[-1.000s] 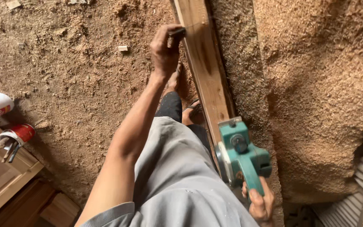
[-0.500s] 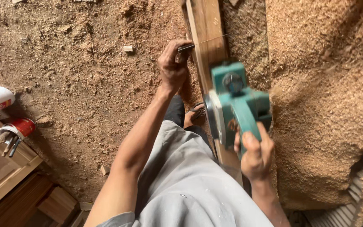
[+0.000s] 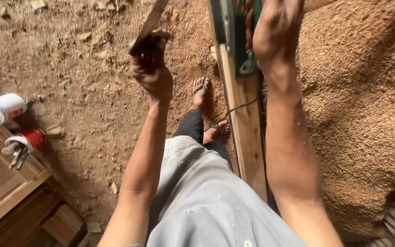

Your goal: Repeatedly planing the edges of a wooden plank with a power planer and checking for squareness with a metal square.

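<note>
My left hand (image 3: 151, 68) is raised over the sawdust floor, closed around the lower end of a thin wooden strip (image 3: 155, 16) that points up and away. My right hand (image 3: 277, 32) reaches forward and grips a green electric planer (image 3: 239, 41), which is mostly hidden under the hand and cut off by the top edge. The planer rests on a long wooden plank (image 3: 248, 142) that runs away from me on the floor. Its dark cord (image 3: 238, 108) trails back across the plank. My sandalled feet (image 3: 201, 89) stand just left of the plank.
A high pile of wood shavings (image 3: 366, 114) fills the right side. A white can (image 3: 3, 108) and a red can holding tools (image 3: 27, 139) sit at the left on a wooden panel (image 3: 1, 187). Small wood offcuts (image 3: 62, 224) lie at the bottom left.
My right hand has pushed the planer forward along the plank, far from my body. My left hand has come off the plank's edge and now holds a thin strip raised.
</note>
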